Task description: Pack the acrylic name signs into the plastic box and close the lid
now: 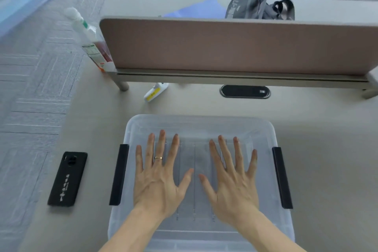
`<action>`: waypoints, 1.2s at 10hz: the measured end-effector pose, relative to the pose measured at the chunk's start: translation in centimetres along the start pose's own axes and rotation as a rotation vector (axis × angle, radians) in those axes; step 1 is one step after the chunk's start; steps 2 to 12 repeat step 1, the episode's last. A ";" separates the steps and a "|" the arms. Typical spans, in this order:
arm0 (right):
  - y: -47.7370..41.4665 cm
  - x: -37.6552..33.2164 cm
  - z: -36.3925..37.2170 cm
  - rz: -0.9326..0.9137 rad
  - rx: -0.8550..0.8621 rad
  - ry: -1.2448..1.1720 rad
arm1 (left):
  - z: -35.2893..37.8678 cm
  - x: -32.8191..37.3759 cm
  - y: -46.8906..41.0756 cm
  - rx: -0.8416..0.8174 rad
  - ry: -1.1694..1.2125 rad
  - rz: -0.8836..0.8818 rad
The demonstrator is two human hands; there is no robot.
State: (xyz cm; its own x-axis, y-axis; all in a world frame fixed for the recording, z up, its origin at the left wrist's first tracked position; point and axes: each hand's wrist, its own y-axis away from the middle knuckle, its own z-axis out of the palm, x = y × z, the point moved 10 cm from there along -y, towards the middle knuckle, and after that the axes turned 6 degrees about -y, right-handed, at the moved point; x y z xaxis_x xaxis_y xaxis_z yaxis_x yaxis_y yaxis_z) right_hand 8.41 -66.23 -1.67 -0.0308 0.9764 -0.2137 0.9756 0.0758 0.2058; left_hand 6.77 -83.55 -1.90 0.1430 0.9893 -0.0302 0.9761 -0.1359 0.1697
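Observation:
A clear plastic box (201, 127) sits on the desk in front of me with its translucent lid on top. Black latches run along its left side (119, 174) and right side (281, 177). Through the lid I make out acrylic name signs (195, 155) lying inside, seen as faint upright lines. My left hand (158, 178) lies flat on the lid's left half, fingers spread, a ring on one finger. On the right half my right hand (233, 182) rests the same way. Neither hand holds anything.
A black phone (68, 178) lies face down left of the box. A white and yellow marker (154, 92) and a black cable port (244, 91) sit beyond it, under a brown desk divider (225, 47). A bottle (90, 39) stands at the divider's left end.

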 end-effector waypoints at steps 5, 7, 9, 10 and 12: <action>0.5 -0.4 -0.4 -0.010 0.018 -0.022 | -0.4 -0.1 0.4 -0.001 0.018 -0.011; 0.5 -0.4 -0.4 -0.010 0.018 -0.022 | -0.4 -0.1 0.4 -0.001 0.018 -0.011; 0.5 -0.4 -0.4 -0.010 0.018 -0.022 | -0.4 -0.1 0.4 -0.001 0.018 -0.011; 0.5 -0.4 -0.4 -0.010 0.018 -0.022 | -0.4 -0.1 0.4 -0.001 0.018 -0.011; 0.5 -0.4 -0.4 -0.010 0.018 -0.022 | -0.4 -0.1 0.4 -0.001 0.018 -0.011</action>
